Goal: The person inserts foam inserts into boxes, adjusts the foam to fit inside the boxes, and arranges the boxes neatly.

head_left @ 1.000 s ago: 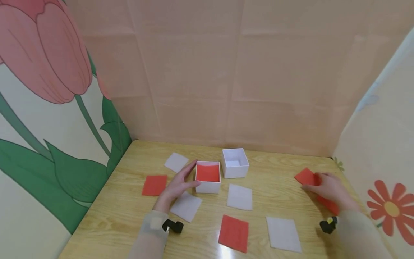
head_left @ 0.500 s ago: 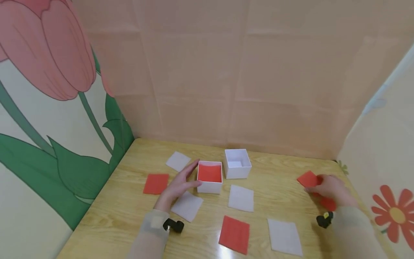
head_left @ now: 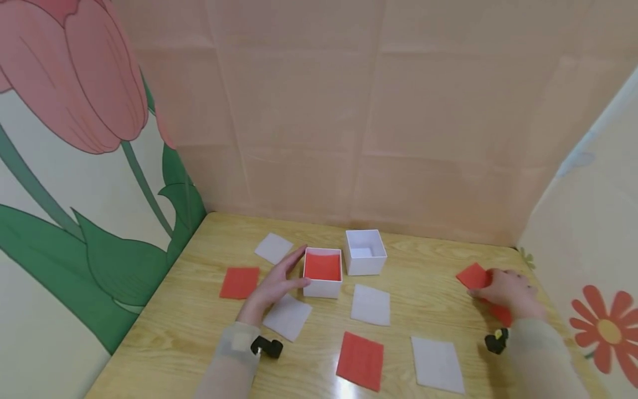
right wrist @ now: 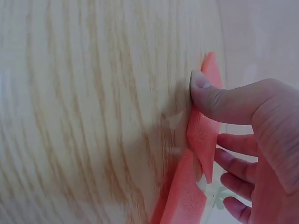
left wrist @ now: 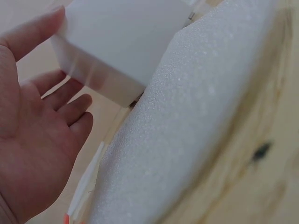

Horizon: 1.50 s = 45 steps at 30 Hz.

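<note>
My left hand (head_left: 291, 271) lies open on the wooden table (head_left: 189, 332), straight fingers against the left wall of a white box (head_left: 322, 287) lined with a red square. In the left wrist view the thumb of the left hand (left wrist: 42, 107) touches the white box (left wrist: 121, 42), above a white foam square (left wrist: 187, 130). At the far right my right hand (head_left: 490, 284) pinches a red foam square (head_left: 472, 275). A second red piece (head_left: 500, 315) shows under it. The right wrist view shows the right hand (right wrist: 219, 109) with its thumb on the tilted red square (right wrist: 205, 140).
A second white box (head_left: 365, 252) stands open behind the first. Several loose squares lie around: white ones (head_left: 273, 247) (head_left: 370, 304) (head_left: 437, 364), red ones (head_left: 240, 282) (head_left: 360, 360). A tulip panel (head_left: 75, 166), a pink backdrop and a flower panel (head_left: 598, 277) wall in the table.
The right hand has shifted slightly on the red square and holds its edge raised. The left hand has stayed against the box.
</note>
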Each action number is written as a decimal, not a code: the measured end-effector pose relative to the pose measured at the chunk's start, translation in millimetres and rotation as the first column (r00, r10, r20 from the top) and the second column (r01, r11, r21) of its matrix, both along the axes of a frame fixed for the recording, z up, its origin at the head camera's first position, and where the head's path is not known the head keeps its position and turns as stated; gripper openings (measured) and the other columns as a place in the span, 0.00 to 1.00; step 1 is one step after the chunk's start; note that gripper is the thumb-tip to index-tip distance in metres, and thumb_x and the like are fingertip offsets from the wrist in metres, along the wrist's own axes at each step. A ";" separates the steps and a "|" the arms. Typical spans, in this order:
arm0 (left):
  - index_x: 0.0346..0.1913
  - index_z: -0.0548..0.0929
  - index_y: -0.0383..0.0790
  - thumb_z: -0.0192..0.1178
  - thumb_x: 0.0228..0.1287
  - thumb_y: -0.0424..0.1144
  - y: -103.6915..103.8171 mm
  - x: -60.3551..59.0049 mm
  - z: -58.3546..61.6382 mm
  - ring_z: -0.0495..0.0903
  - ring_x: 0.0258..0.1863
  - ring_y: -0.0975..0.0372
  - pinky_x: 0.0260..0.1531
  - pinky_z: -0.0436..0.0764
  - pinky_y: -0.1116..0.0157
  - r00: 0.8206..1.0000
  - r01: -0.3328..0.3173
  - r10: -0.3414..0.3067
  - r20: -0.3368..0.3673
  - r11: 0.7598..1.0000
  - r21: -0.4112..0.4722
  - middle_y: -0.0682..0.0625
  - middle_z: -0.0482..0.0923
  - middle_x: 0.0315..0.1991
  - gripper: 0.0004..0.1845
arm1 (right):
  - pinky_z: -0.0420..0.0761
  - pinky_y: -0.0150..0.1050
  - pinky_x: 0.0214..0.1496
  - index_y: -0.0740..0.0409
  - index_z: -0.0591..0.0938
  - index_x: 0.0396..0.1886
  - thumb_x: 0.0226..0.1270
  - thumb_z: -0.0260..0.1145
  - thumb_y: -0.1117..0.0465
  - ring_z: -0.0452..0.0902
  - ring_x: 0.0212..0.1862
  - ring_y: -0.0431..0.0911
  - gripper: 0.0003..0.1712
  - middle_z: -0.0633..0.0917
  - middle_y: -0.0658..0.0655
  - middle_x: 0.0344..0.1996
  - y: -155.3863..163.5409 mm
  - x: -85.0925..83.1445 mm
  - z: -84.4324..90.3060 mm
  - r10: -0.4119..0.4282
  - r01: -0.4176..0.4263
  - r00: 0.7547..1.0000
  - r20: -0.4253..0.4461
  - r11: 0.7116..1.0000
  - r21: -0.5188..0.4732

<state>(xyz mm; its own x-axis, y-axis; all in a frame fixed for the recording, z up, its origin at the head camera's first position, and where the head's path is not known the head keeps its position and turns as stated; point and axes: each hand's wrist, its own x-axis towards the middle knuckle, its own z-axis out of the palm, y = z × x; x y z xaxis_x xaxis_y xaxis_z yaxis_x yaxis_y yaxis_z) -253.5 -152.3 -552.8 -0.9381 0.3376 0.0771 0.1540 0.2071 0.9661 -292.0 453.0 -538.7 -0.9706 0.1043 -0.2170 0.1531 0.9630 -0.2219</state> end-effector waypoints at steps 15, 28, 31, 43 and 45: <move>0.86 0.59 0.48 0.74 0.69 0.42 0.5 -1.0 -0.3 0.51 0.85 0.51 0.82 0.54 0.48 1.000 0.004 -0.004 -0.019 1.000 0.008 0.52 0.55 0.86 0.48 | 0.64 0.84 0.54 0.76 0.71 0.70 0.54 0.73 0.20 0.60 0.57 0.82 0.67 0.68 0.86 0.62 9.0 4.0 -4.7 0.087 -0.087 0.994 -0.065 0.996 0.009; 0.86 0.60 0.51 0.74 0.69 0.42 0.3 1.2 -0.6 0.51 0.85 0.52 0.82 0.54 0.48 1.000 -0.003 0.003 -0.008 1.000 0.016 0.52 0.55 0.86 0.48 | 0.70 0.80 0.48 0.72 0.72 0.71 0.56 0.78 0.28 0.66 0.58 0.83 0.61 0.69 0.86 0.64 8.4 8.0 0.2 0.157 -0.161 0.980 -0.119 0.986 -0.030; 0.86 0.60 0.51 0.74 0.69 0.42 0.0 1.8 0.0 0.51 0.85 0.51 0.82 0.54 0.47 1.000 -0.005 0.005 -0.004 1.000 0.021 0.52 0.55 0.86 0.48 | 0.72 0.79 0.49 0.73 0.71 0.72 0.56 0.78 0.29 0.67 0.58 0.82 0.62 0.69 0.86 0.63 7.5 8.7 0.5 0.161 -0.166 0.979 -0.122 0.986 -0.028; 0.87 0.59 0.51 0.74 0.69 0.45 0.2 3.3 2.1 0.51 0.85 0.51 0.82 0.55 0.47 1.000 -0.008 0.008 0.001 1.000 0.002 0.53 0.54 0.86 0.48 | 0.67 0.85 0.48 0.72 0.71 0.73 0.54 0.79 0.28 0.65 0.60 0.80 0.63 0.66 0.85 0.64 0.1 8.3 -3.9 0.182 -0.189 0.976 -0.123 0.981 -0.049; 0.86 0.60 0.52 0.74 0.69 0.46 0.4 3.0 2.1 0.51 0.85 0.51 0.81 0.55 0.47 1.000 -0.009 0.009 0.002 1.000 0.001 0.54 0.55 0.86 0.48 | 0.69 0.83 0.49 0.72 0.70 0.73 0.53 0.80 0.27 0.67 0.60 0.79 0.65 0.68 0.84 0.64 -3.9 8.9 -4.2 0.188 -0.196 0.973 -0.133 0.979 -0.049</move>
<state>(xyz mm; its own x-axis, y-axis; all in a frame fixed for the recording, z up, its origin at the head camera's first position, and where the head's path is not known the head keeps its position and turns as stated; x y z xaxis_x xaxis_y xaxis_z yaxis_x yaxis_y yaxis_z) -250.5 -151.9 -550.7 -0.9413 0.3289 0.0759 0.1505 0.2076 0.9666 -283.0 449.1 -542.9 -0.9911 -0.0968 -0.0911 -0.0669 0.9555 -0.2874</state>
